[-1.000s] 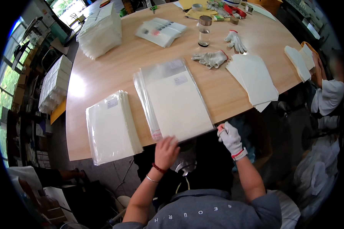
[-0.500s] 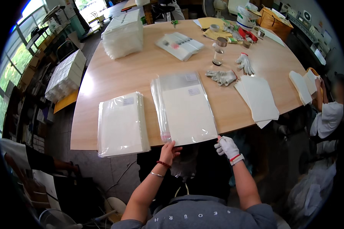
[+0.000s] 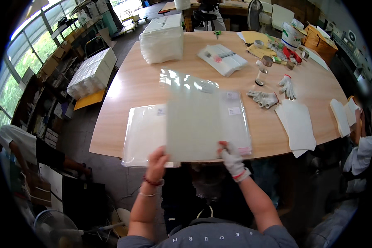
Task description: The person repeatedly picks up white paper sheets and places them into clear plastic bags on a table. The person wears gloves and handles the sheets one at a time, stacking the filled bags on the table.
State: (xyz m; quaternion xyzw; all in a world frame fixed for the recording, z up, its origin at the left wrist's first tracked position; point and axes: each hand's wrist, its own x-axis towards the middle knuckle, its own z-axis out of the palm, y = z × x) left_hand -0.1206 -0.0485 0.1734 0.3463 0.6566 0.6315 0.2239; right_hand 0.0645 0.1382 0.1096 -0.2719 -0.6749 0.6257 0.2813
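Note:
Between my two hands is a clear plastic bag [image 3: 194, 126] with a pale sheet inside, tilted up off the table and slightly blurred. My left hand [image 3: 156, 162], bare and wearing a bead bracelet and a bangle, grips its lower left corner. At the lower right, my right hand [image 3: 232, 160], in a white glove with bare fingertips, pinches its edge. The lifted bag partly covers two piles of similar filled bags: the left pile [image 3: 144, 134] and the right pile [image 3: 236, 126], both with small labels near the top.
White sheets [image 3: 295, 124] lie fanned at the right. Work gloves [image 3: 263, 98] and a glass jar [image 3: 261, 76] are behind them. Farther back are a plastic packet [image 3: 222, 59] and a tall bag stack [image 3: 162, 41]. Another person's arm [image 3: 361, 124] shows at the right edge.
The top bag has come off the right pile and moved left, toward the left pile, with both hands holding it. The whole view has shifted too.

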